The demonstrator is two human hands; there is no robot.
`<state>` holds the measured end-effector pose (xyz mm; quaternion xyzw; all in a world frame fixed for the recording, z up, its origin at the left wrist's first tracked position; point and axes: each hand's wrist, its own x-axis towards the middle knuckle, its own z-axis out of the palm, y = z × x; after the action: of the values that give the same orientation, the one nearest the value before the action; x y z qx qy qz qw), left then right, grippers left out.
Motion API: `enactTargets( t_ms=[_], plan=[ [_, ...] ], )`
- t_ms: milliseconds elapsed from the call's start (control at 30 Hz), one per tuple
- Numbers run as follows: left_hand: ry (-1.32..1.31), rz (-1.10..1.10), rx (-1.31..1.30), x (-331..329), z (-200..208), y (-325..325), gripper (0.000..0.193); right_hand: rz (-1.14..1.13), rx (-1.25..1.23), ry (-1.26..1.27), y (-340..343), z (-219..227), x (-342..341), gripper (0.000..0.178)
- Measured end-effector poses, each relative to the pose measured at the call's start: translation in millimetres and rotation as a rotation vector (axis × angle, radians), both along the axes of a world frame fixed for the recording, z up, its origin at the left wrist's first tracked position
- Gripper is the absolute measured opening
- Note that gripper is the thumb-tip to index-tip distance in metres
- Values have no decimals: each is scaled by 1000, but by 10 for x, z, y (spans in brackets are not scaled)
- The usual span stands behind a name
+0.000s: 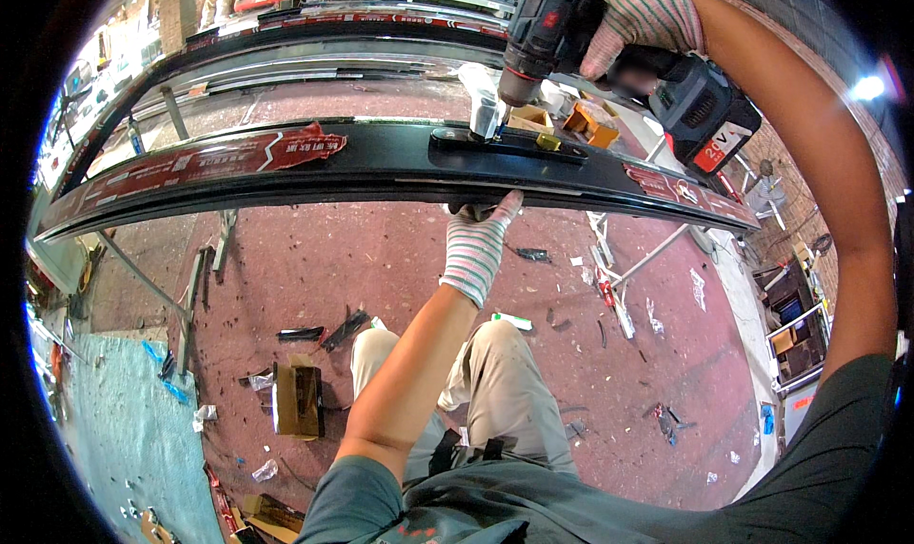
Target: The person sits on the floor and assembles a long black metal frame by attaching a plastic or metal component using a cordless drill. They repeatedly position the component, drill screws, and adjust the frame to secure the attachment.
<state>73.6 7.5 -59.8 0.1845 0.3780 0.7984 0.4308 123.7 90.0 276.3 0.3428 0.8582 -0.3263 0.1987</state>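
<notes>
My right hand [647, 25], in a striped knit glove, is wrapped round the grip of a black cordless drill [557, 20]. Its battery pack [709, 116] hangs to the right, and the drill's nose points down at a black handle plate [533, 148] on a long black metal frame [381, 158]. A silver-white lever handle [484, 101] stands up from the plate beside the bit; whether the bit touches a screw is too small to tell. My left hand [476, 249], gloved alike, grips the frame's near edge below the plate, thumb in front, other fingers partly hidden beneath.
Red printed film [238, 158] covers parts of the frame, which rests on metal stands [152, 282]. Cardboard boxes [298, 398] and black scraps [343, 328] lie on the reddish floor. Behind are an orange-yellow box [592, 123] and more long profiles [314, 73].
</notes>
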Motion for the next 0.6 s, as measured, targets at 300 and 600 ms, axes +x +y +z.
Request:
enactTargets(
  t_ms=[300, 600],
  plan=[
    [-27, -11, 55, 4, -56, 61, 42, -44, 79, -46, 26, 24, 26, 34],
    [-9, -22, -65, -12, -23, 30, 45, -109, 190, -65, 48, 36, 114, 31]
  ],
)
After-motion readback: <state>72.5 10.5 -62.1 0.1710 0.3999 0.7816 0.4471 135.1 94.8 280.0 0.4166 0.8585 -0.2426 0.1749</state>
